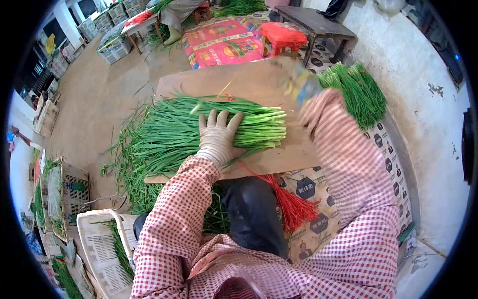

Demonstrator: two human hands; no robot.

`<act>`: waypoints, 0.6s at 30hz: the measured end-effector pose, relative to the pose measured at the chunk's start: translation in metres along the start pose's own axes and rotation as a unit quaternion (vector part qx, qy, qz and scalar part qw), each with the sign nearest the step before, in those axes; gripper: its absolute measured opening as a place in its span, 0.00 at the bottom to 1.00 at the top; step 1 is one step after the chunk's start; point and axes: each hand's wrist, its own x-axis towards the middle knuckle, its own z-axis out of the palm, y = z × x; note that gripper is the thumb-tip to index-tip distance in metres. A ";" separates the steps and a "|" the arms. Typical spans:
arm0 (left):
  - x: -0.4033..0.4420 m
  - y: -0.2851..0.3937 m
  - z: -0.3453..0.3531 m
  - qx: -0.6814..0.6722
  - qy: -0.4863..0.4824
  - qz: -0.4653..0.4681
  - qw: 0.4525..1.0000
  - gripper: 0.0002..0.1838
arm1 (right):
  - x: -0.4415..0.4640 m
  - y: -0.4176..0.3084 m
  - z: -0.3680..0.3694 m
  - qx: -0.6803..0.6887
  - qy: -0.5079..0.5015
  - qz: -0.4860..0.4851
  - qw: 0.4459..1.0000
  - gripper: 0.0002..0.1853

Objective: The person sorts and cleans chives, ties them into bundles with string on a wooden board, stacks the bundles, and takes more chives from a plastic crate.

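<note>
My left hand (219,137), in a pale glove, lies on a pile of green garlic chives (174,124), fingers spread. The chives rest on a brown board (298,144), their pale cut ends pointing right and leafy tips hanging over the left edge. My right hand (301,87) is raised over the board's far right part, smeared by motion; a bluish-yellow blur shows there, and I cannot make out whether it holds anything. A bundle of red ties (294,207) hangs at the board's near edge, above my knee.
Tied chive bundles (356,92) stand on the right by the wall. A white plastic basket (107,254) is at lower left, with crates (74,192) beyond it. Ahead are a red-covered stool (284,36), a dark bench (316,22) and a pink printed sheet (221,42). Another person's boot (173,36) shows behind.
</note>
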 end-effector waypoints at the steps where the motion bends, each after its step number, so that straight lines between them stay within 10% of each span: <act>1: 0.003 0.001 -0.003 0.001 -0.002 -0.001 1.000 0.56 | -0.015 -0.011 0.017 -0.032 -0.026 -0.036 0.998 0.20; 9: 0.026 0.003 -0.008 0.026 -0.071 0.064 0.995 0.61 | -0.052 0.005 0.103 -0.040 -0.171 0.045 0.983 0.30; 11: 0.032 0.002 -0.007 -0.008 -0.104 0.042 0.994 0.60 | -0.045 0.016 0.102 0.093 -0.032 0.005 0.995 0.26; 13: 0.034 -0.001 -0.002 -0.014 -0.085 0.046 0.995 0.61 | -0.055 0.027 0.096 0.578 0.045 0.068 0.812 0.20; 15: 0.035 -0.003 -0.001 -0.038 -0.085 0.051 0.994 0.61 | -0.092 0.022 0.063 0.289 0.038 -0.014 0.956 0.16; 18: 0.038 -0.005 0.002 -0.045 -0.092 0.051 0.993 0.63 | -0.123 0.006 0.051 0.063 -0.003 -0.151 0.986 0.16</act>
